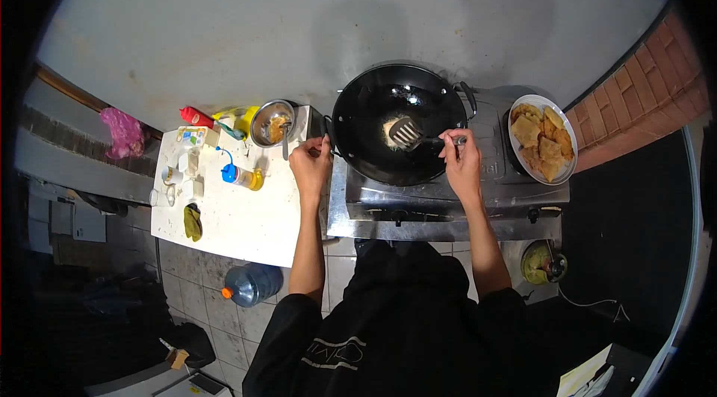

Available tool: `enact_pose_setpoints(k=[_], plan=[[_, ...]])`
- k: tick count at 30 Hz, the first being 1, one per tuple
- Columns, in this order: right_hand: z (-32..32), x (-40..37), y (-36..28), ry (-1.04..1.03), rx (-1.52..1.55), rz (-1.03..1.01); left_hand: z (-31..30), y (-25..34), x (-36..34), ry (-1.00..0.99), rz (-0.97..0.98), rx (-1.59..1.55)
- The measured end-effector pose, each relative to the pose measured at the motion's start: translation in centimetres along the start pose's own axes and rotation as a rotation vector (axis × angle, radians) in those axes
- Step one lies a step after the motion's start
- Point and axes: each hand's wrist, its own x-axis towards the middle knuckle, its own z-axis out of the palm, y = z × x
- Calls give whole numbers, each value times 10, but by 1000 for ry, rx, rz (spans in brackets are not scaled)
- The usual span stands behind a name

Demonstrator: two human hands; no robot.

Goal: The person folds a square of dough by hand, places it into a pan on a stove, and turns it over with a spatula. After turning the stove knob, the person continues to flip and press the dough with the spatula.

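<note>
Head view: Fingers of the right hand (pixel 463 162) grip a slotted spatula (pixel 405 132), its head inside the black wok (pixel 366 147), beyond the fingertips; the left hand's (pixel 310 165) fingers pinch the wok's left handle. Food (pixel 390 128) lies in the wok under the spatula.

bright, washed-out white tabletop (pixel 254 221), small glints in the black wok (pixel 366 150), 2 soft shadows on the grey wall (pixel 224 31), dim lower left, strong fisheye curvature, black rounded corners
</note>
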Motion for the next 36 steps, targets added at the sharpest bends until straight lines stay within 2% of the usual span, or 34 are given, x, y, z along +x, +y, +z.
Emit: enact_pose_setpoints(k=[3, 6, 20, 29, 36], plan=[[0, 1, 0, -16, -7, -21, 3, -3, -1, 41, 43, 11], [-1, 1, 1, -19, -8, -12, 5, -5, -1, 25, -10, 6], [-2, 4, 2, -42, -2, -43, 7, -16, 2, 25, -11, 33], [-2, 10, 3, 42, 126, -52, 7, -19, 5, 10, 15, 44], [3, 8, 4, -38, 82, 3, 6, -13, 5, 12, 8, 50]])
